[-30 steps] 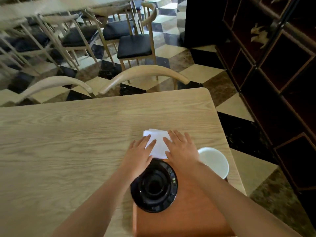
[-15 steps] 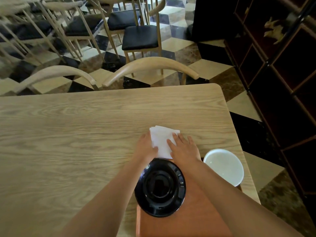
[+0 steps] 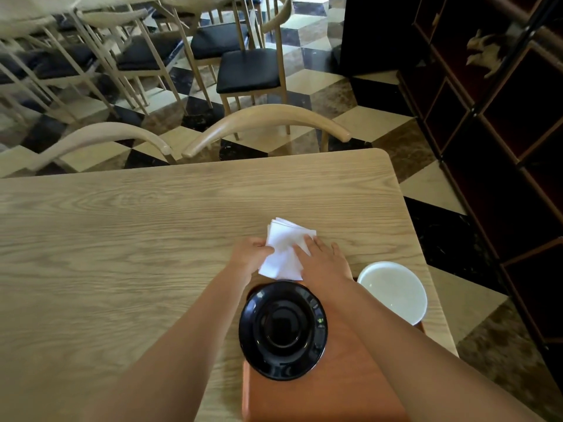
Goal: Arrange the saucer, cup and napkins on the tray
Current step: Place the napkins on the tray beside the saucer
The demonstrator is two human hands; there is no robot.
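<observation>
While your left hand pinched the left edge of the fanned white paper napkins on the pale wooden table, your right hand lay flat and spread on them; nearer, the glossy black saucer sat on the orange-brown tray, the white cup to its right.

both bare forearms are reaching forward from the lower edge of the view, converging as they go. the left hand is curling, knuckles up, its fingers bent and closing in a pinch at the fingertips. the right hand is lying palm down and flat, its fingers stretching forward and slightly spread. the two hands are sitting near each other, side by side, not touching, wrists level and both arms nearly straight.
</observation>
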